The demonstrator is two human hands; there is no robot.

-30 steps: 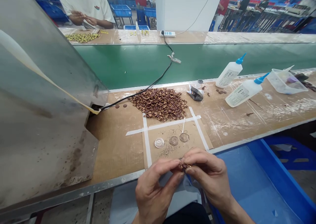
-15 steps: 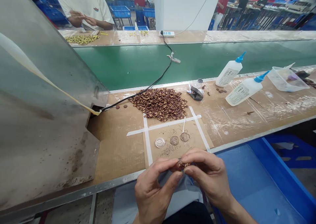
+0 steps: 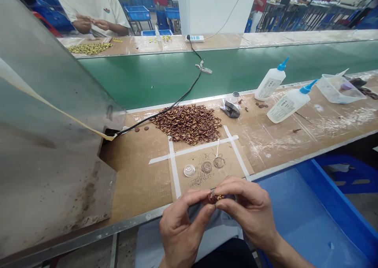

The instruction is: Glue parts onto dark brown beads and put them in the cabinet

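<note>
Between the fingertips of both hands is a small dark-brown piece with gold spots (image 3: pixel 217 197), partly covered by the fingers. My left hand (image 3: pixel 186 222) pinches it from the left with thumb and forefinger. From the right, my right hand (image 3: pixel 249 207) grips it the same way. Just beyond the hands, a cardboard sheet (image 3: pixel 189 185) bears a clear round disc (image 3: pixel 189 170), a brown-smeared round dish (image 3: pixel 206 167) and another shallow dish (image 3: pixel 219 162) with a thin white stick (image 3: pixel 217 147) in it. Behind them lies a heap of similar brown-and-gold pieces (image 3: pixel 187 122).
Two white bottles with blue nozzles, one upright (image 3: pixel 270 84) and one leaning (image 3: pixel 288 106), are at the right. A clear plastic box (image 3: pixel 339 90) is beyond them. A blue bin (image 3: pixel 313 220) sits below right, a metal housing (image 3: pixel 59 142) left. A co-worker (image 3: pixel 94 12) sits across the green belt (image 3: pixel 153 77).
The camera view has shifted slightly, so the bench appears a little further left and up. Both hands keep hold of the brown-and-gold piece, with only slight finger movement.
</note>
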